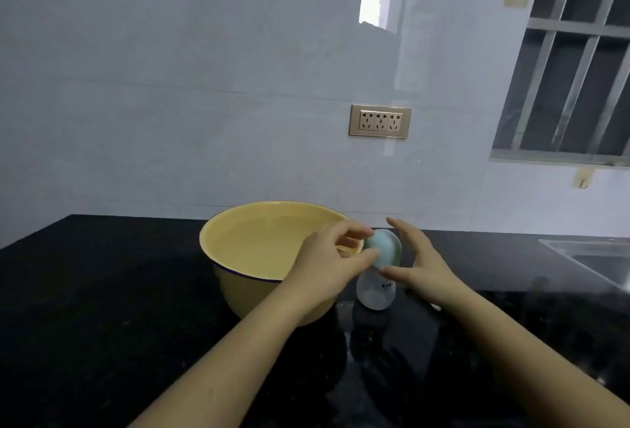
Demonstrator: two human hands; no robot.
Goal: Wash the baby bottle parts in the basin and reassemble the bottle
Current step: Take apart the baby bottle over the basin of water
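A kitchen with a pale glossy tiled wall and a black speckled stone surface (102,291). At centre left sits a yellow enamel basin (238,294) with a dark blue rim, holding water. In front of its right edge the left hand (327,257) reaches in; its grip is clamped on the pale blue-green cap (383,250), thumb and forefinger pinching it. The cap sits atop the clear baby bottle (375,291), which stands upright on the surface just beside the basin, still assembled. The right hand (419,264) is beside it, grip apart, fingers straight, thumb at the bottle's shoulder. With so little bracing, pulling at the cap could tip the bottle over, or wet fingers could slip. Small dark lettering on the bottle is too blurred to read. Further right are a gold triple wall socket (379,120), a barred window (572,69) and a steel sink (596,257).
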